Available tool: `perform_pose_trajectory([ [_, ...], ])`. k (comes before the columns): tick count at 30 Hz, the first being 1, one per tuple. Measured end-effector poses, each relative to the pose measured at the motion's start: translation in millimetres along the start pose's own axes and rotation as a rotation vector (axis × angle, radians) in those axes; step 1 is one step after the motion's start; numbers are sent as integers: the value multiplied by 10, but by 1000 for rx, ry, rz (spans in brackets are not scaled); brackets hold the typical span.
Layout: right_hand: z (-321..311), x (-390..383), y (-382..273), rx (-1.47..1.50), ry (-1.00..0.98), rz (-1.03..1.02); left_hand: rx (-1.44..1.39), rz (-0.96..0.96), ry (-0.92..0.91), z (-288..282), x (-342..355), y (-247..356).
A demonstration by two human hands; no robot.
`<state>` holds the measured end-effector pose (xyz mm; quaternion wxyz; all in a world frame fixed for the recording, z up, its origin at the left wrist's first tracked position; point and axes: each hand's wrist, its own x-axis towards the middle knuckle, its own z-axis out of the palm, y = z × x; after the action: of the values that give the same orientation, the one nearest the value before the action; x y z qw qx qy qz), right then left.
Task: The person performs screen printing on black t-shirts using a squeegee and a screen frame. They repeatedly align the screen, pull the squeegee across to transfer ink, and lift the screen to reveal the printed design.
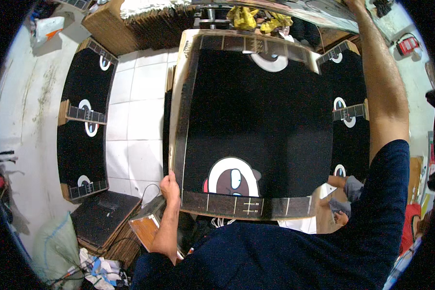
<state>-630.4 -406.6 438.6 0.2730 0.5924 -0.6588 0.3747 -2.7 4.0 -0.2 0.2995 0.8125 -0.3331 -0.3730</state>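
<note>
Black printed sheet (256, 121) against left hand (169, 186)

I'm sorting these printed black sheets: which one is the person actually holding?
The large sheet in the middle, gripped at its near left corner by the left hand. The stacks on the left and right lie untouched on the floor.

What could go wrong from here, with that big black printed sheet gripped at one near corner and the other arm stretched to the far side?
The left hand pinches the black printed sheet only at its near corner, so that edge might sag or slip. The right hand reaches far past the top edge, mostly out of view, so its hold cannot be judged. A stack of similar sheets lies on the floor close by; swinging wide could clip it.
</note>
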Motion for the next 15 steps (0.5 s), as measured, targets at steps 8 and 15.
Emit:
perform_pose_trajectory([
  [8,58,214,-63,-67,72,-69,0,13,19,-635,-291,0],
  [15,-104,428,-289,79,-45,-39,69,165,-111,-617,-293,104],
])
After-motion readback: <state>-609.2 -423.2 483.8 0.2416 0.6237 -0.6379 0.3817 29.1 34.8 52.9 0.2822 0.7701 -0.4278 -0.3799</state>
